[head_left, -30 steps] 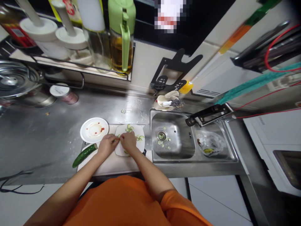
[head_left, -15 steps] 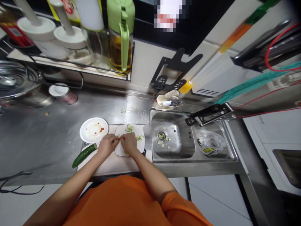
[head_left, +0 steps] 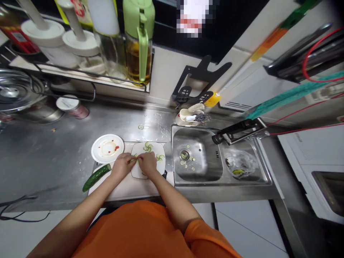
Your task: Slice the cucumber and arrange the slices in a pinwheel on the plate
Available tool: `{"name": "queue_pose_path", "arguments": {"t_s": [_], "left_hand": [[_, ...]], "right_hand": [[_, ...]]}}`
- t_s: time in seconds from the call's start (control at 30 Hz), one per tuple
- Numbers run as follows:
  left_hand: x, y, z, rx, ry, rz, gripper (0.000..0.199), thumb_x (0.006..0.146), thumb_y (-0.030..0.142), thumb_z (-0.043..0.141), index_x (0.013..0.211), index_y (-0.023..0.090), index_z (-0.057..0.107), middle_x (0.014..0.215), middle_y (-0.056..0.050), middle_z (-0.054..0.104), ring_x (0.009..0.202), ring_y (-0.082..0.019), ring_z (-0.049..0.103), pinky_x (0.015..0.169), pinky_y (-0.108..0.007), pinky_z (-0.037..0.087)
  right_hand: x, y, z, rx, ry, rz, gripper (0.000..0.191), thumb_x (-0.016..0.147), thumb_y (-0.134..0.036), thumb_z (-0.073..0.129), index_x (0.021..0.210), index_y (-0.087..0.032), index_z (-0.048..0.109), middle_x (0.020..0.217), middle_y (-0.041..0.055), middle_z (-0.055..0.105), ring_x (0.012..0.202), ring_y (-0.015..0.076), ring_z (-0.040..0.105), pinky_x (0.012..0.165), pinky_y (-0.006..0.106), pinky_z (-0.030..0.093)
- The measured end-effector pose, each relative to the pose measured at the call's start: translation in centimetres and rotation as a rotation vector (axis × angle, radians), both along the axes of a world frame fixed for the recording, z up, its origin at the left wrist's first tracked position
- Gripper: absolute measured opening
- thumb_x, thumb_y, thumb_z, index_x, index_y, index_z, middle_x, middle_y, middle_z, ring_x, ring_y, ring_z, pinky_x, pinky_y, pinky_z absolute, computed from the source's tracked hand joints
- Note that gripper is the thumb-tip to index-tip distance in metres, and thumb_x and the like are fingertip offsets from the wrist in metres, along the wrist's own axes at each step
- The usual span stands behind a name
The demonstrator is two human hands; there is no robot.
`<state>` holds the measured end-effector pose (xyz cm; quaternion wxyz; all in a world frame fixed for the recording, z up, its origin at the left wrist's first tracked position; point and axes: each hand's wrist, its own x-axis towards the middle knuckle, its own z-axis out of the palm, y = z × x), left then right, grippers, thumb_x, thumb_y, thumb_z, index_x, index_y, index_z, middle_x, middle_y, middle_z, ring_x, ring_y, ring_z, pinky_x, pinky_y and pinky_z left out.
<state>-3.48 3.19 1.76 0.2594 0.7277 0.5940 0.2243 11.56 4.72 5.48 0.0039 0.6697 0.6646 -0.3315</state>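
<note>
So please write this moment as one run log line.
left hand + right hand: pinching cucumber slice | over square plate | whole cucumber left, on board

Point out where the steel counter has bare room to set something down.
Bare steel lies left of the round white plate and dark green cucumber, below the red-labelled can. A strip runs between the wire shelf rack and square white plate. Crowded: the pale cutting board, where left hand and right hand meet.
</note>
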Motion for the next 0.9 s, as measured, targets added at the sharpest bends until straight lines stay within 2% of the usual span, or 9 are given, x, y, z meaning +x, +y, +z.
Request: {"name": "queue_pose_path", "arguments": {"t_s": [0.4, 0.9], "left_hand": [[-0.02, -0.09, -0.41, 0.069, -0.027, -0.006, 0.022, 0.081, 0.032, 0.054, 0.080, 0.021, 0.073, 0.079, -0.005, 0.068, 0.079, -0.018, 0.060, 0.078, -0.030, 0.047], [-0.15, -0.17, -0.62, 0.087, -0.019, -0.023, 0.023, 0.082, 0.032, 0.054, 0.083, 0.020, 0.073, 0.081, -0.006, 0.068, 0.080, -0.018, 0.060, 0.078, -0.030, 0.047]], "right_hand": [[-0.12, -0.23, 0.30, -0.009, -0.013, 0.031, 0.029, 0.087, -0.026, 0.045, 0.100, -0.030, 0.071, 0.100, 0.0037, 0.067, 0.105, 0.0266, 0.043, 0.078, 0.035, 0.036], [0.04, -0.26, -0.11, 0.043, 0.009, -0.002, 0.027, 0.086, -0.026, 0.048, 0.097, -0.031, 0.072, 0.098, 0.0032, 0.068, 0.103, 0.0258, 0.045, 0.075, 0.033, 0.035]]}}
